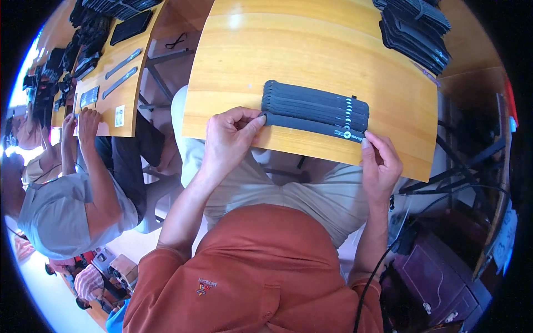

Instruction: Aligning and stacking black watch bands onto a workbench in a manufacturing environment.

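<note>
A fanned row of dark grey fabric straps point(311, 102) lies on the wooden table point(244, 61) close to its front edge. Each strap overlaps the one behind it, and white print shows near their right ends. The nearest strap point(311, 123) is stretched between my hands. At its left end, my left hand point(230, 133) pinches the tip between thumb and fingers. My right hand point(380, 158) grips the other end the same way, thumb on top, by the printed part.
Stacks of dark straps point(416, 33) sit at the table's far right. To the left, a co-worker's hands point(86, 122) work at another table point(125, 100) holding straps and black piles. A black cable point(383, 258) hangs by my right arm, near a dark purple cabinet point(438, 277).
</note>
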The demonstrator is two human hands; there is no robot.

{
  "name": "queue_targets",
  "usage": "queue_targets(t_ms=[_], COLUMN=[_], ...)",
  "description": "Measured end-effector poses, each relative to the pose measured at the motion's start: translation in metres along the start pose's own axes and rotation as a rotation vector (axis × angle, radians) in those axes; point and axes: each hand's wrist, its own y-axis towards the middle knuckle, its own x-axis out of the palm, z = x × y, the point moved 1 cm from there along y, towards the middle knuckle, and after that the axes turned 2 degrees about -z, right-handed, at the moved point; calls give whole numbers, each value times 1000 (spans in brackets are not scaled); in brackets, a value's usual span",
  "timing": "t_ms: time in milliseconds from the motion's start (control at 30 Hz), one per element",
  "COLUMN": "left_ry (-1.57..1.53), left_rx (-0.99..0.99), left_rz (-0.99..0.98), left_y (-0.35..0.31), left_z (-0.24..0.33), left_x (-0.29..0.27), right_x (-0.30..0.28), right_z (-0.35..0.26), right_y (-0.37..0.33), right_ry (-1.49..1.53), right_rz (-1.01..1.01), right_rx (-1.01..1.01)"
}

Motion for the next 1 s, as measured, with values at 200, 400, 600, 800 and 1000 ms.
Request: queue_targets(t_ms=[200, 400, 600, 800, 1000], left_ry=[18, 4, 16, -16, -29], left_rx=[-44, -46, -69, -44, -65], left_rz=[13, 2, 8, 36, 39], left_y=[3, 5, 6, 6, 5], left_z=[2, 3, 7, 7, 10], left_x=[2, 2, 2, 5, 6], right_x=[1, 0, 0, 1, 2], right_z=[4, 4, 0, 1, 3], right_y=[1, 2, 7, 9, 9], right_ry=[19, -55, -104, -126, -66], right_rz=[15, -5, -6, -5, 7], right_rx=[26, 21, -47, -42, -25])
